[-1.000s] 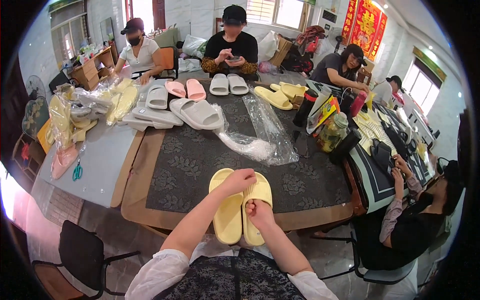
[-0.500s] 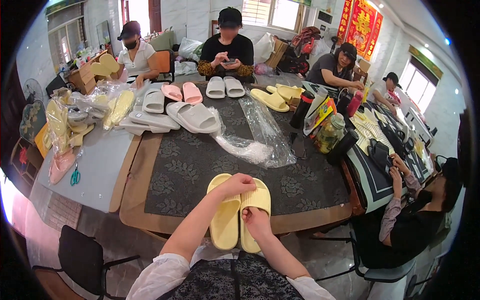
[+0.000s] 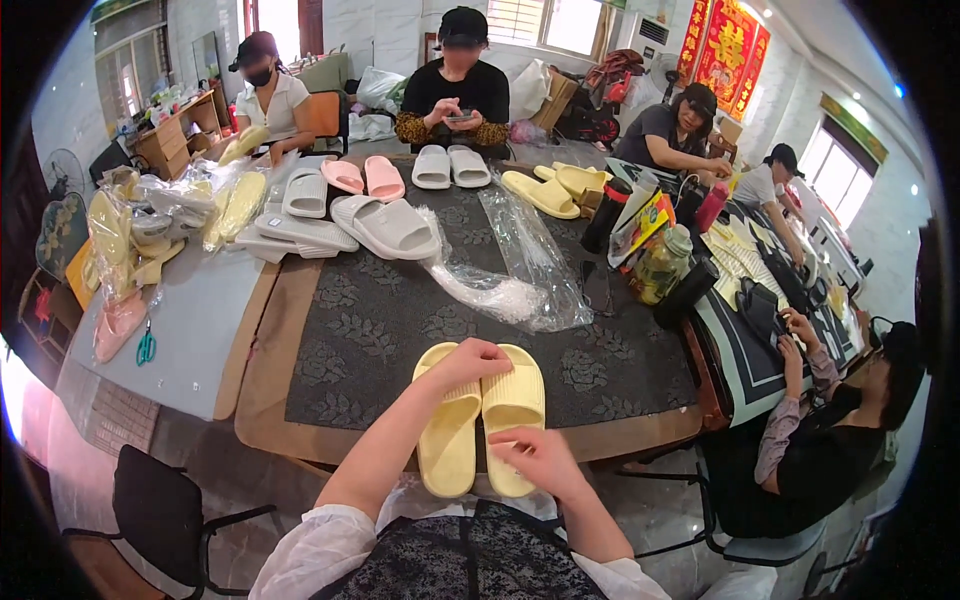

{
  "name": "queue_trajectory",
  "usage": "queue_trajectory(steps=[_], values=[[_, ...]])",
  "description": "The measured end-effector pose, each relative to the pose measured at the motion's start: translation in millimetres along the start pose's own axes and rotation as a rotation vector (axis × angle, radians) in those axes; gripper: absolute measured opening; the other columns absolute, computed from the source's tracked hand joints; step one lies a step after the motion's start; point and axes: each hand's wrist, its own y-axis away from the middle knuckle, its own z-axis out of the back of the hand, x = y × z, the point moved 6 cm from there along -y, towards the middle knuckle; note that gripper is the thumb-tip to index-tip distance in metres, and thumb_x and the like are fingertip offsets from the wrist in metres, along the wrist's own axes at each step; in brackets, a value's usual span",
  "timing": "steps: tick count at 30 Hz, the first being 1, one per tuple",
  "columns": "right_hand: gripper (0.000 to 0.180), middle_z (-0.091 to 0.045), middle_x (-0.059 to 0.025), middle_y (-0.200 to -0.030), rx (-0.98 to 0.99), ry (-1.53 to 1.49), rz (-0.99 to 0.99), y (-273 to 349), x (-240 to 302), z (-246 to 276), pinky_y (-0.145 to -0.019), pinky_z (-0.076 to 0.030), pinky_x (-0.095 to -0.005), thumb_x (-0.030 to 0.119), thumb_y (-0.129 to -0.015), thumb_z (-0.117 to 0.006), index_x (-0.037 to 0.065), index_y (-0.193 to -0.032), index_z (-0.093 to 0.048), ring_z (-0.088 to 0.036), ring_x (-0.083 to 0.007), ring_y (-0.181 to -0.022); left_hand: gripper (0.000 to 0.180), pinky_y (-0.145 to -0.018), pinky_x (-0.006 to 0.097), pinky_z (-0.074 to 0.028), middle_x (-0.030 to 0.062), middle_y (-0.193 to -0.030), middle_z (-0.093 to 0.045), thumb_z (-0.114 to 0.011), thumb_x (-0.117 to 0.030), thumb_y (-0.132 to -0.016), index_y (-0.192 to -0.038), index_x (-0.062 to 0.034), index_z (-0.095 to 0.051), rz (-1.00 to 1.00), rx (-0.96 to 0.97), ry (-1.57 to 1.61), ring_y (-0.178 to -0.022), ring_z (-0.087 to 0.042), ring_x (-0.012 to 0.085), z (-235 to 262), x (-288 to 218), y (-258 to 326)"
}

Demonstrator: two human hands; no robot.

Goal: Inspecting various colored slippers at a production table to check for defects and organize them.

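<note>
A pair of yellow slide slippers, the left slipper [image 3: 447, 455] and the right slipper [image 3: 515, 395], lies side by side at the table's near edge, heels toward me. My left hand [image 3: 468, 364] is closed over the straps where the two meet; its fingertips are partly hidden. Over the right slipper's heel hovers my right hand [image 3: 545, 462], slightly blurred, with its fingers apart and nothing in them. Clear plastic [image 3: 405, 492] shows beneath the heels by my lap.
Grey slides [image 3: 385, 228], pink slides [image 3: 384, 178] and more yellow slides [image 3: 540, 194] sit farther back beside crumpled clear plastic [image 3: 535, 280]. Bagged slippers [image 3: 120, 235] and teal scissors [image 3: 147, 343] lie left. Bottles [image 3: 665, 265] stand right. Several people sit around the tables.
My right hand has come out from under the right slipper's strap and moved back over its heel, its fingers opening. My left hand stays on the straps, shifted slightly.
</note>
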Motion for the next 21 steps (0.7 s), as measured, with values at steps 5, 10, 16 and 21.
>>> queue_trajectory(steps=[5,10,16,21], values=[[0.023,-0.064,-0.0074,-0.093,-0.465,0.256,0.208,-29.7,7.7,43.2,-0.061,-0.048,-0.0278,0.015,-0.081,-0.071,0.006,-0.101,-0.067,-0.059,-0.0148,-0.065,0.022,-0.070,0.024,-0.045,-0.0019,-0.083,-0.066,-0.071,-0.022,-0.085,-0.094,-0.0026,-0.071,-0.021,0.026,-0.009,-0.078,-0.056,0.0056,-4.1,-1.3,-1.0],[0.028,-0.062,-0.0112,-0.096,-0.526,0.300,0.081,-57.0,-11.7,47.0,-0.069,-0.052,-0.0345,0.023,-0.081,-0.071,0.005,-0.101,-0.065,-0.063,-0.0224,-0.075,0.022,-0.064,0.024,-0.046,-0.0002,-0.077,-0.065,-0.072,-0.022,-0.083,-0.090,-0.0015,-0.070,-0.075,-0.102,-0.027,-0.072,-0.056,0.0064,-1.7,-2.0,2.9],[0.035,-0.063,-0.0113,-0.099,-0.399,0.521,0.038,-74.9,-5.9,48.3,-0.075,-0.051,-0.0378,0.030,-0.080,-0.071,0.005,-0.104,-0.065,-0.064,-0.0287,-0.087,0.021,-0.068,0.024,-0.047,0.0012,-0.085,-0.067,-0.070,-0.021,-0.085,-0.094,-0.0010,-0.071,-0.037,-0.172,0.011,-0.078,-0.058,0.0076,6.5,4.1,3.5],[0.031,-0.066,-0.0123,-0.096,-0.496,0.600,0.172,-101.1,3.6,48.5,-0.075,-0.052,-0.0372,0.028,-0.080,-0.071,0.005,-0.101,-0.067,-0.065,-0.0294,-0.088,0.023,-0.075,0.025,-0.048,0.0028,-0.090,-0.069,-0.067,-0.021,-0.088,-0.100,-0.0009,-0.070,-0.092,-0.327,0.109,-0.083,-0.060,0.0101,11.2,-15.2,13.4]])
